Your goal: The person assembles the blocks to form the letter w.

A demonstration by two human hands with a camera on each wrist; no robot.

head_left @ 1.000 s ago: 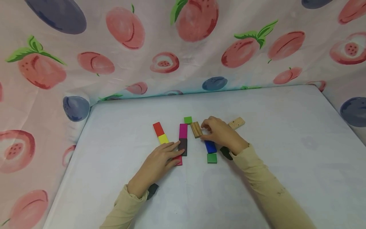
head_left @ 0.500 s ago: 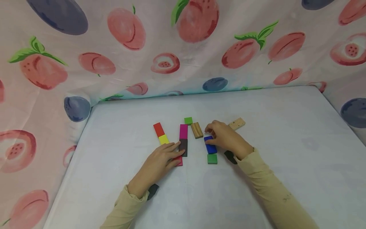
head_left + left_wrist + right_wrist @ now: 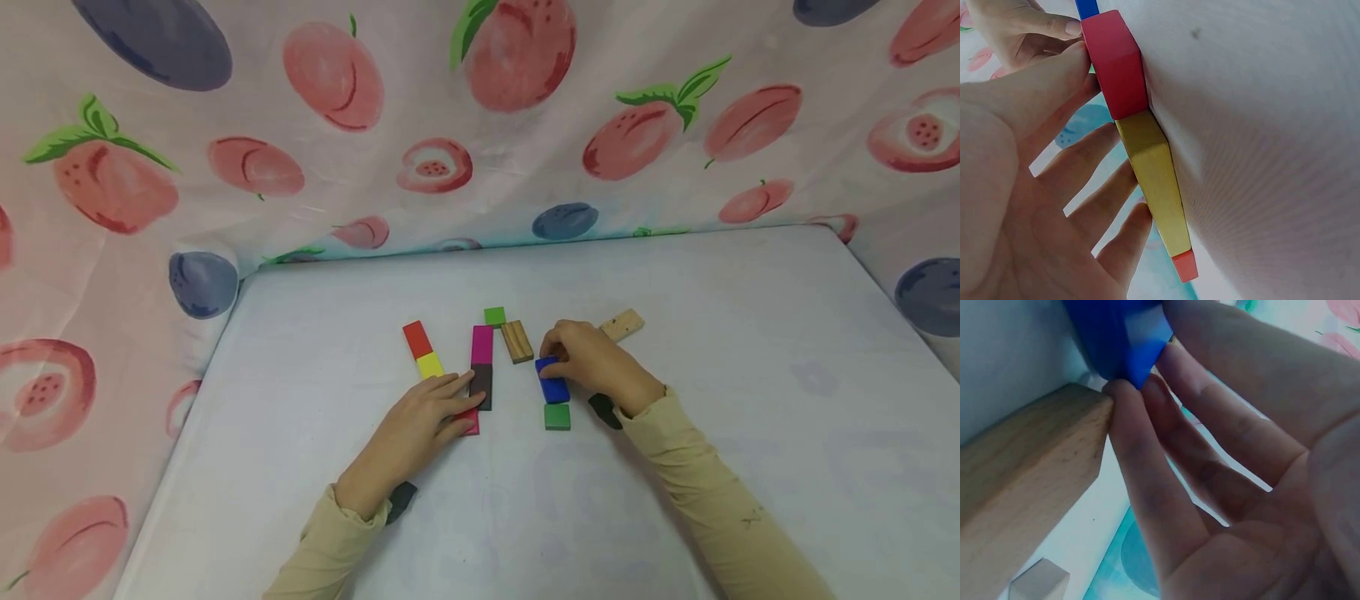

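Note:
My left hand (image 3: 412, 429) lies with its fingers nearly straight across the left row of blocks. Its thumb touches a pinkish-red block (image 3: 1119, 69), and other fingertips rest against the yellow block (image 3: 1154, 181). A red block (image 3: 417, 340) continues that row; part of the yellow one is hidden under the hand. Beside the fingertips lie a dark brown block (image 3: 482, 387) and a magenta block (image 3: 482, 344). Over on the right, my right hand (image 3: 600, 362) pinches a blue block (image 3: 553, 387) between thumb and bent fingers. A green block (image 3: 557, 417) sits at the blue block's near end.
Ridged wooden pieces (image 3: 517, 342) lie side by side near a light green block (image 3: 494, 317). A pale, spotted wooden block (image 3: 624, 323) is beyond the right hand. The white table (image 3: 712, 283) meets a fruit-print cloth (image 3: 510, 167) at the back.
My right hand has come off the ridged wooden pieces and moved right and nearer, onto the blue block. My left hand stays where it was.

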